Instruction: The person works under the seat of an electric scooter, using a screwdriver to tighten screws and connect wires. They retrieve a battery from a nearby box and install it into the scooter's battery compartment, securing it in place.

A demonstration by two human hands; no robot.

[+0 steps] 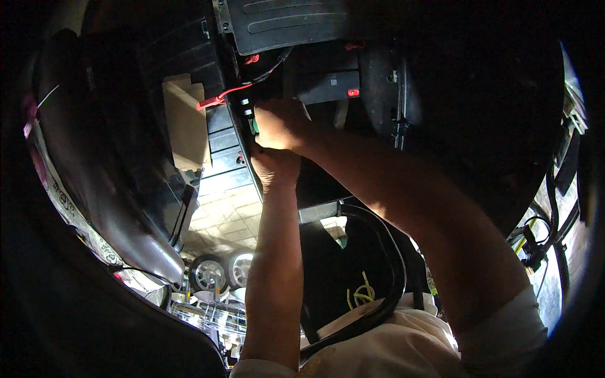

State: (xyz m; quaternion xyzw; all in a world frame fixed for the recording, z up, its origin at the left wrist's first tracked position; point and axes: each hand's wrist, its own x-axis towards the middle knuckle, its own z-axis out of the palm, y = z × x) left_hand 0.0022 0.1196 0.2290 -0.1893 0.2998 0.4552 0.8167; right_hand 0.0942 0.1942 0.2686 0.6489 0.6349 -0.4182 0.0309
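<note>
My right hand (281, 124) is curled at a black rail (235, 114) inside a dark plastic compartment, beside a small green piece (254, 125); what its fingers grip is hidden. My left hand (274, 165) is just below it at the same rail, its fingers out of sight. A red connector (210, 103) with red and black wires lies just above and left of my hands, near a tan cardboard piece (184, 126). A black ribbed panel (290, 25) is above, and a small red part (353, 92) shows to the right.
A curved black tube (396, 264) loops near my body, with thin yellow tubing (364, 296) inside it. Wheels (209, 274) sit on paving (227, 220) below. A padded black side piece (94, 176) borders the left; dark cables (547, 239) hang at the right edge.
</note>
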